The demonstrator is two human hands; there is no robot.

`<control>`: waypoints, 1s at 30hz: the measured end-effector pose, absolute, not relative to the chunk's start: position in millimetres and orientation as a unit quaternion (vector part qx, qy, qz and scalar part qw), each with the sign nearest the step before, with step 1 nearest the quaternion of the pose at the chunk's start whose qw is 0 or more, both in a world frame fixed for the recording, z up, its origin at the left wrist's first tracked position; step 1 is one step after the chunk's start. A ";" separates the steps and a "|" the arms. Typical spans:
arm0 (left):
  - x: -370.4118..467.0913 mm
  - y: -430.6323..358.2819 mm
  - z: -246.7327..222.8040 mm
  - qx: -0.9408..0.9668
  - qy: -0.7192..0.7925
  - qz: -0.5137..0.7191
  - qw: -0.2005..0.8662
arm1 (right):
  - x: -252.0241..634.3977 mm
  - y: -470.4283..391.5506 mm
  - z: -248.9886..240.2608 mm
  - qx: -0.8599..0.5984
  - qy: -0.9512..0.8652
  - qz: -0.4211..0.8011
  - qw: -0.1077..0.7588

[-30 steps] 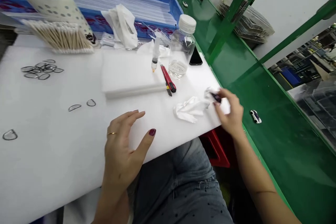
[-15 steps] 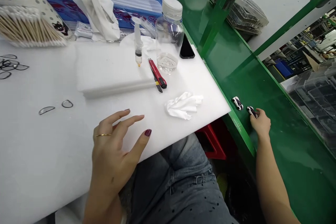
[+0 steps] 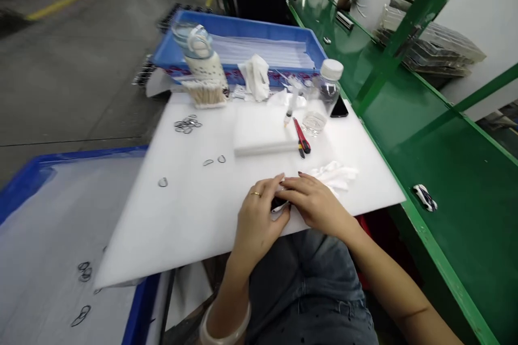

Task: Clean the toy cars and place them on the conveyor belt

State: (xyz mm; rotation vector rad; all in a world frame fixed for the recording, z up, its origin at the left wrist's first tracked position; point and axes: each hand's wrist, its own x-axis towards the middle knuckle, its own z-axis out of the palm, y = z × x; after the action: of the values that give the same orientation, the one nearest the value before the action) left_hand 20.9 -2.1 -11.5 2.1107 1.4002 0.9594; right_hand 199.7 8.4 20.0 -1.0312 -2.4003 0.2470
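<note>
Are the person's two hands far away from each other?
No, the left hand and right hand are close together, with a small dark-and-white object between their fingers.

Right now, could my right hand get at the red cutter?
Probably yes, if it leaves the small dark item by the left hand: bare white tabletop shows between the right hand and the red cutter; the crumpled white cloth lies off to the right.

You have a black-and-white piece (image 3: 278, 204) at lower centre, a gold ring (image 3: 256, 194), a white worktop (image 3: 194, 215), a red-and-black cutter (image 3: 301, 136), a cream tumbler (image 3: 207, 68) with grey dots at upper left, a blue tray (image 3: 254, 20), and a white-and-dark-blue toy car (image 3: 424, 197) at right.
</note>
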 end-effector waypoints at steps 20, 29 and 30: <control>-2.2 -0.9 6.5 0.793 0.438 0.274 0.322 | 182.9 139.4 65.6 -0.546 -0.712 0.300 0.325; 25.4 3.6 4.5 0.708 0.537 0.334 0.315 | 164.9 76.8 34.7 -0.365 -0.632 0.479 0.489; 29.1 4.7 5.8 0.695 0.555 0.334 0.310 | 163.8 76.3 29.3 -0.375 -0.622 0.497 0.475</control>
State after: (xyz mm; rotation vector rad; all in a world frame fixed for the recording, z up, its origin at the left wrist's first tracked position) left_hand 29.1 4.7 5.8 1.8366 1.4662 0.8826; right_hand 163.8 76.3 29.3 -0.9180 -1.5206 1.2159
